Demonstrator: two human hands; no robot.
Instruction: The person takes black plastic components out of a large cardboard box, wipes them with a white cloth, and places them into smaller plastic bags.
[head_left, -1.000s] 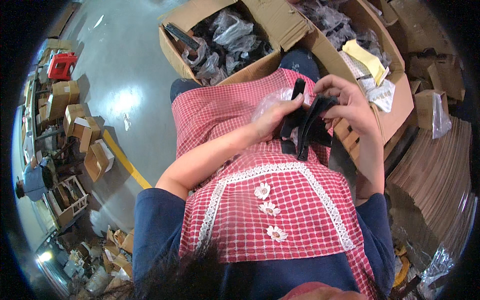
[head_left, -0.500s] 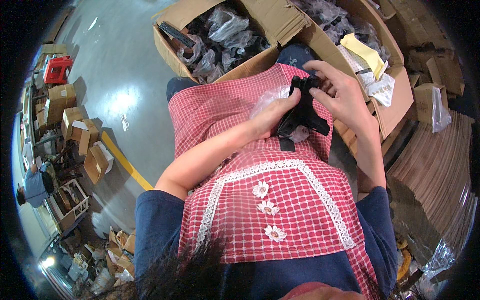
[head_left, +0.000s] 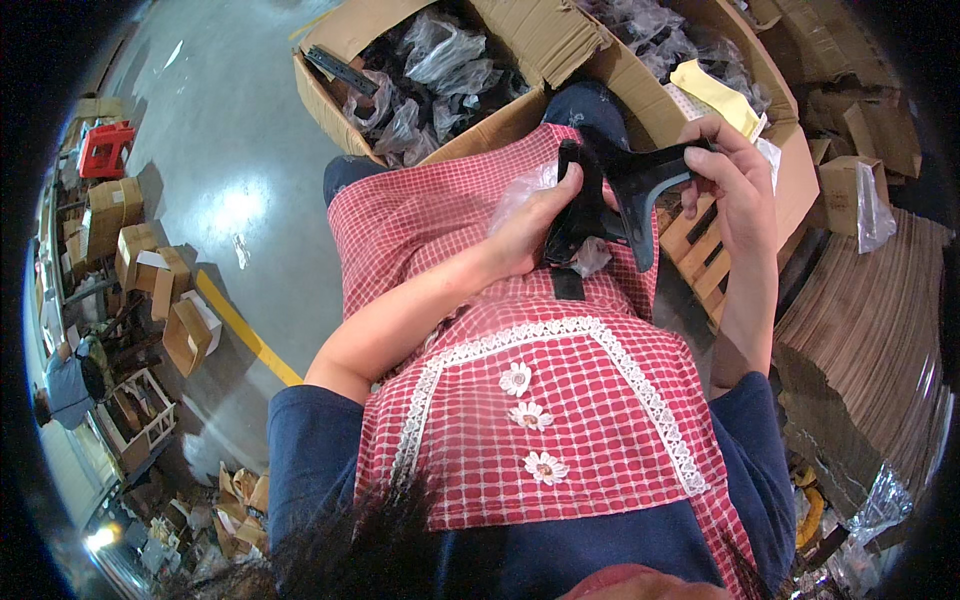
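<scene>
My left hand [head_left: 528, 228] is closed around a dark black plastic piece [head_left: 574, 212], its thumb pressed along the front. Crumpled clear plastic film [head_left: 520, 192] shows behind that hand, and more sticks out below its fingers. A second black piece, a forked, Y-shaped plastic part [head_left: 632, 185], stands out to the right of the first. My right hand [head_left: 735, 180] pinches one arm of this forked part between thumb and fingers. Whether the two black pieces still touch at the left is hidden. Both hands are above my lap, over a red checked apron [head_left: 440, 225].
In front stands an open cardboard box [head_left: 462, 142] of black parts and clear bags. Another carton [head_left: 795, 195] with bags and yellow paper is at right, by a wooden pallet [head_left: 690, 255] and stacked flat cardboard [head_left: 865, 310]. A red stool [head_left: 105, 148] and a person [head_left: 72, 390] are far left.
My right hand has moved right and now pulls one forked black part outward from the bunch. The left hand stays nearly in place, holding the other piece.
</scene>
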